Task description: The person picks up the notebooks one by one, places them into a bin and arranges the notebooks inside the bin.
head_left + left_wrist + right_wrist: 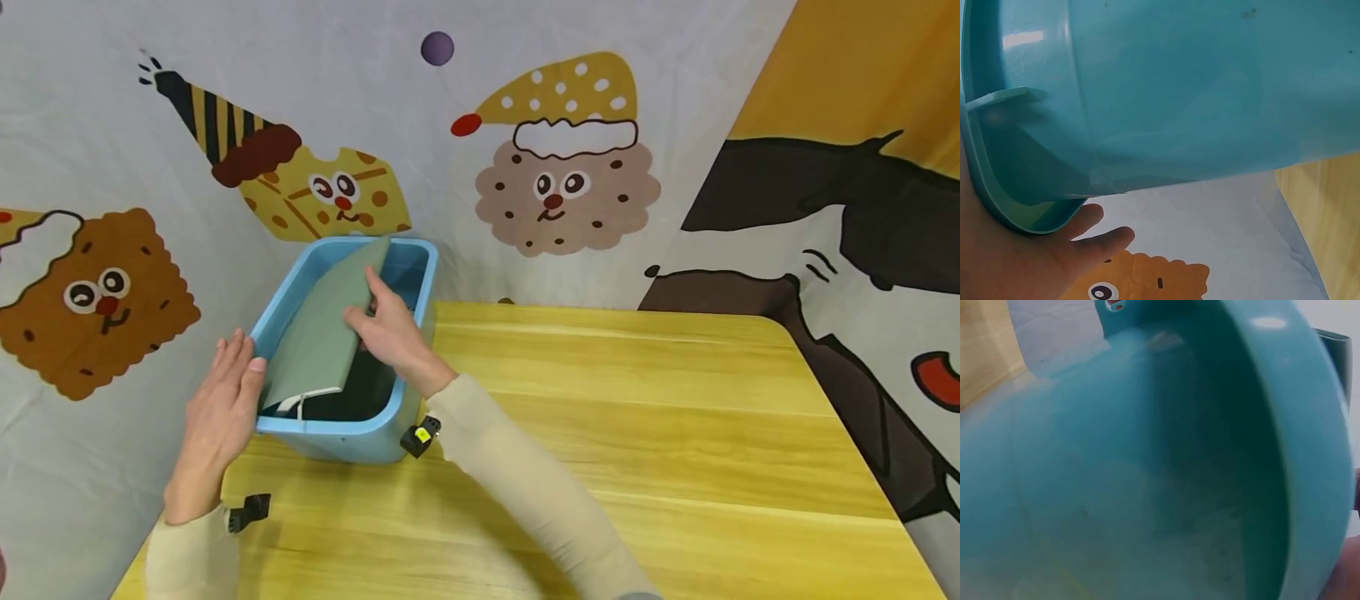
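- Gripping a flat grey-green book [324, 321], the right hand [390, 332] is clamping its fingers on it, inside the light blue plastic bin [352, 435] at the yellow wooden counter's [637, 433] far left.
- Left hand [221, 408] is pressing straight fingers against the bin's left rim.

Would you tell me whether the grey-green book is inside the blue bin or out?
Partly in: the book leans across the blue bin rim.

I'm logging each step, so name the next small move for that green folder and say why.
Probably lower the green folder further into the blue bin: the right hand grips its edge while it leans half inside, its lower end above the rim, and the left hand presses flat against the bin's side.
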Demonstrator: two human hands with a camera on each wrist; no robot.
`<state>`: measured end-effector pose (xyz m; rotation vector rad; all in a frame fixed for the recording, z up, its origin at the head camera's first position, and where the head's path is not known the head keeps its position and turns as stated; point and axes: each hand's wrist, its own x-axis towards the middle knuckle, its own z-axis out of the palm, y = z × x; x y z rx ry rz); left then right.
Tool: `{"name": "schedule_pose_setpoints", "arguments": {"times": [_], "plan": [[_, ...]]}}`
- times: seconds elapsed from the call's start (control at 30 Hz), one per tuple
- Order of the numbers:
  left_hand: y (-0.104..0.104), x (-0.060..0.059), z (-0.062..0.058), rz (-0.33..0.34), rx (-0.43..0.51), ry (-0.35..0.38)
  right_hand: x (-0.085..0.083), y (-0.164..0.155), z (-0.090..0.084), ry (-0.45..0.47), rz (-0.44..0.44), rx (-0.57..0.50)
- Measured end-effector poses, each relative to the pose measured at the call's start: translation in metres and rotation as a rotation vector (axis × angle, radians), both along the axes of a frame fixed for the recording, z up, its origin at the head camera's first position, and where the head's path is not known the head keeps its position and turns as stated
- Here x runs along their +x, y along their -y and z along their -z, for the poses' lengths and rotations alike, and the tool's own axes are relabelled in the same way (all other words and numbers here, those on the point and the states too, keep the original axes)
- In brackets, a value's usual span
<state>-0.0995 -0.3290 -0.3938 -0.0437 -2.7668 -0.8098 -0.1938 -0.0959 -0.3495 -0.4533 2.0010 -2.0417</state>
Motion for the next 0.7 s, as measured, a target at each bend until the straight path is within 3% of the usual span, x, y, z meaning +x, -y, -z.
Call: {"name": "schedule_pose_setpoints", "arguments": {"times": [0.47, 0.6, 0.7], "plan": [[-0.001, 0.0, 0.002, -0.013, -0.009, 0.025, -0.006, 0.009, 0.005, 0.045, -0.007, 0.009], [-0.001, 0.0, 0.002, -0.007, -0.004, 0.019, -0.005, 0.011, 0.007, -0.023, -0.01, 0.149], [-0.001, -0.001, 0.002, -0.005, -0.003, 0.012, -0.003, 0.011, 0.005, -0.142, -0.034, 0.327]]}}
